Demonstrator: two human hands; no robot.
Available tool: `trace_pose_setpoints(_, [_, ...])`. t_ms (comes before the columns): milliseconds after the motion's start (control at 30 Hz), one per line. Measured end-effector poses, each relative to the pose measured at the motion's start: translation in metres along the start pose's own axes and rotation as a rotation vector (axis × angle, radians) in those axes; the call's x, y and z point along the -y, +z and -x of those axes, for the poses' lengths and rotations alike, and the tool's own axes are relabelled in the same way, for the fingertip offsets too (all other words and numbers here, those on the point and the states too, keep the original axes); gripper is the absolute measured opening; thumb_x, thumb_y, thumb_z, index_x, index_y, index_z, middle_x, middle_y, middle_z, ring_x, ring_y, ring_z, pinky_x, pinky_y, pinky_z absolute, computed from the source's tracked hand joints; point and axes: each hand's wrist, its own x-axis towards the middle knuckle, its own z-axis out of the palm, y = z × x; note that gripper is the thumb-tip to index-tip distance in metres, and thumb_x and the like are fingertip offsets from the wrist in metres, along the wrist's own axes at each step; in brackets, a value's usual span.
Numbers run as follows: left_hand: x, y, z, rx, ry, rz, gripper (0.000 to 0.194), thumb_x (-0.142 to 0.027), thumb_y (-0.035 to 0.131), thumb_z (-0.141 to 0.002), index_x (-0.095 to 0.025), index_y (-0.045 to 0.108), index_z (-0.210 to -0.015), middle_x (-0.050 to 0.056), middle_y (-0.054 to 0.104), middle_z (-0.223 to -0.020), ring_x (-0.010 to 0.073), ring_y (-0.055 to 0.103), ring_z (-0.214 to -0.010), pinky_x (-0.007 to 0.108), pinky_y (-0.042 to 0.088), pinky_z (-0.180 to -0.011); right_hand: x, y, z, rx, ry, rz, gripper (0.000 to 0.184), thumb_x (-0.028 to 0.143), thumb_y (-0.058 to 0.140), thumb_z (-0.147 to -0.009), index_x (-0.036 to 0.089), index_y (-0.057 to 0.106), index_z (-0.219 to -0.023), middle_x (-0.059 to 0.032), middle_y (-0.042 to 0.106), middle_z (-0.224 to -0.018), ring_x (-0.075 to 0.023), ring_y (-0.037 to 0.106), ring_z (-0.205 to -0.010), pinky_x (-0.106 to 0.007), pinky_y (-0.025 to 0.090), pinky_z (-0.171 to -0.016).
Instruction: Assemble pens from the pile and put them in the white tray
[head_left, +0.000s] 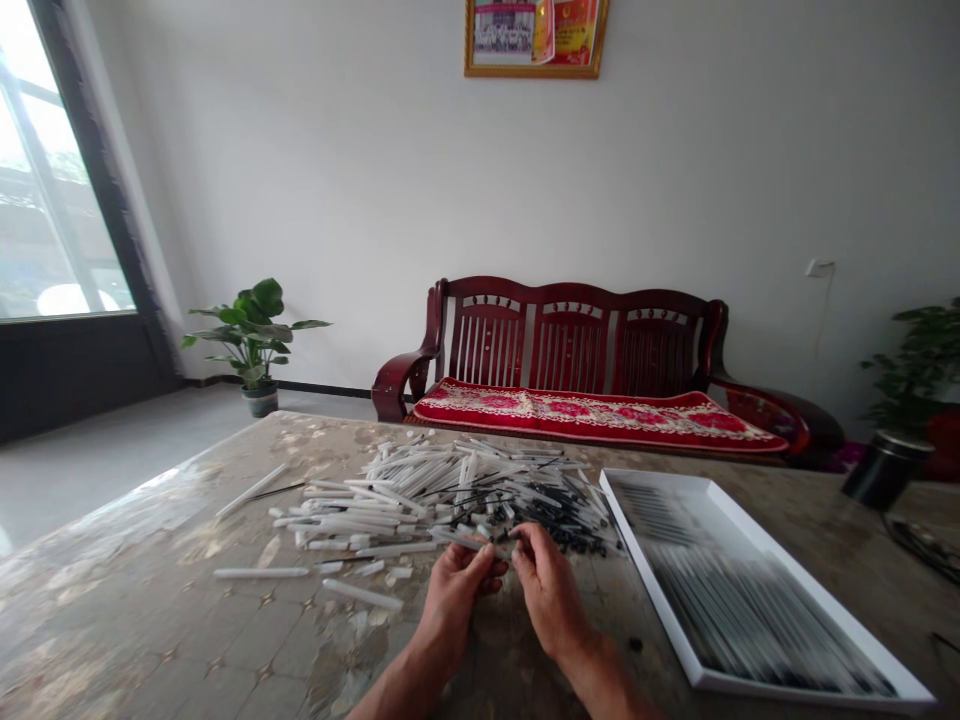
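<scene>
Both my hands meet low at the centre of the table. My left hand [457, 585] pinches a white pen barrel [466, 540] that points up and left. My right hand [547, 585] is closed close beside it, fingertips at the barrel's near end; what it pinches is too small to make out. Just beyond the hands lies a wide heap of white pen barrels [420, 490], with black refills and small parts [559, 510] mixed in on the right side.
A white shallow tray [780, 680] filled with rows of dark pens sits at the right. The marble-patterned table [150, 620] carries stray barrels at the left. A black cup [885, 470] stands far right. A red wooden bench [585, 370] and potted plants stand behind.
</scene>
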Motion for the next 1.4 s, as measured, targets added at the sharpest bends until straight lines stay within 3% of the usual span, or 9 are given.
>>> trace_pose_setpoints(100, [-0.0036,0.0008,0.0014,-0.019,-0.022,0.033,0.046,-0.042,0.091,-0.046,-0.015,0.066,-0.073,0.0,0.071,-0.066,0.0125,0.067,-0.062,0.019,0.05,-0.055,-0.0025,-0.0026,-0.0002,0.026,-0.052,0.063,0.014,0.022,0.05,-0.089,0.023,0.057,-0.101,-0.0006,0.064,-0.087,-0.0157,0.062,-0.08,-0.023,0.046,-0.071])
trace_pose_setpoints(200, [-0.0051,0.0004,0.0024,-0.013,-0.035,0.053,0.045,-0.042,0.091,-0.046,-0.015,0.066,-0.073,0.0,0.07,-0.065,0.0122,0.067,-0.063,0.019,0.05,-0.056,-0.0049,-0.0045,-0.0001,0.049,-0.12,0.171,0.008,0.02,0.049,-0.09,0.023,0.057,-0.091,-0.0014,0.063,-0.088,-0.0161,0.06,-0.082,-0.024,0.044,-0.073])
trace_pose_setpoints(400, [-0.0039,0.0002,0.0021,0.027,-0.027,0.034,0.045,-0.041,0.091,-0.047,-0.015,0.064,-0.072,0.0,0.07,-0.065,0.0121,0.066,-0.062,0.019,0.049,-0.054,-0.0044,-0.0061,-0.0006,0.082,-0.209,0.346,0.019,0.022,0.042,-0.093,0.022,0.053,-0.077,-0.0021,0.06,-0.08,-0.0167,0.057,-0.077,-0.025,0.039,-0.069])
trace_pose_setpoints(500, [-0.0034,0.0014,0.0024,0.056,-0.006,0.022,0.044,-0.041,0.091,-0.048,-0.016,0.063,-0.072,0.0,0.069,-0.063,0.0122,0.066,-0.06,0.02,0.049,-0.054,-0.0035,-0.0052,0.0001,0.111,-0.153,0.326,0.029,0.027,0.036,-0.095,0.022,0.049,-0.07,-0.0006,0.058,-0.069,-0.0149,0.055,-0.066,-0.024,0.035,-0.062])
trace_pose_setpoints(733, [-0.0021,0.0011,0.0006,0.042,0.002,-0.027,0.045,-0.044,0.089,-0.049,-0.016,0.063,-0.074,0.0,0.07,-0.066,0.0125,0.065,-0.061,0.02,0.048,-0.053,-0.0057,-0.0038,0.0011,0.203,0.162,0.029,0.044,0.051,0.03,-0.097,0.023,0.047,-0.067,0.0034,0.05,-0.053,-0.0127,0.049,-0.05,-0.023,0.03,-0.05])
trace_pose_setpoints(933, [-0.0032,0.0015,0.0002,0.007,-0.007,-0.063,0.046,-0.046,0.089,-0.047,-0.016,0.064,-0.072,-0.001,0.068,-0.064,0.0119,0.064,-0.06,0.02,0.046,-0.052,-0.0026,-0.008,-0.0022,0.126,0.036,0.128,0.029,0.045,0.045,-0.093,0.021,0.055,-0.078,0.0002,0.062,-0.07,-0.0149,0.057,-0.066,-0.023,0.033,-0.059])
trace_pose_setpoints(1100, [-0.0016,0.0011,0.0002,0.01,0.002,-0.082,0.047,-0.047,0.089,-0.046,-0.016,0.064,-0.071,-0.002,0.067,-0.063,0.0111,0.063,-0.059,0.019,0.044,-0.051,-0.003,-0.0056,-0.0015,0.127,0.107,0.175,0.047,0.051,0.031,-0.096,0.022,0.051,-0.065,0.0014,0.054,-0.054,-0.0139,0.05,-0.052,-0.025,0.026,-0.051])
trace_pose_setpoints(1267, [-0.0033,0.0002,0.0003,-0.007,-0.003,-0.071,0.047,-0.047,0.089,-0.046,-0.016,0.064,-0.071,-0.002,0.068,-0.064,0.0119,0.064,-0.06,0.02,0.045,-0.052,-0.0036,-0.006,0.0001,0.149,0.062,0.146,0.033,0.048,0.044,-0.092,0.021,0.056,-0.079,0.0008,0.061,-0.067,-0.0146,0.055,-0.063,-0.023,0.032,-0.057])
trace_pose_setpoints(1400, [-0.004,0.0021,0.0024,0.007,0.001,-0.072,0.046,-0.046,0.089,-0.046,-0.016,0.064,-0.071,-0.002,0.066,-0.062,0.0118,0.063,-0.058,0.02,0.043,-0.05,-0.0059,-0.0049,0.0009,0.165,0.131,0.135,0.047,0.053,0.034,-0.094,0.021,0.05,-0.064,0.0024,0.051,-0.054,-0.0134,0.048,-0.053,-0.024,0.029,-0.052])
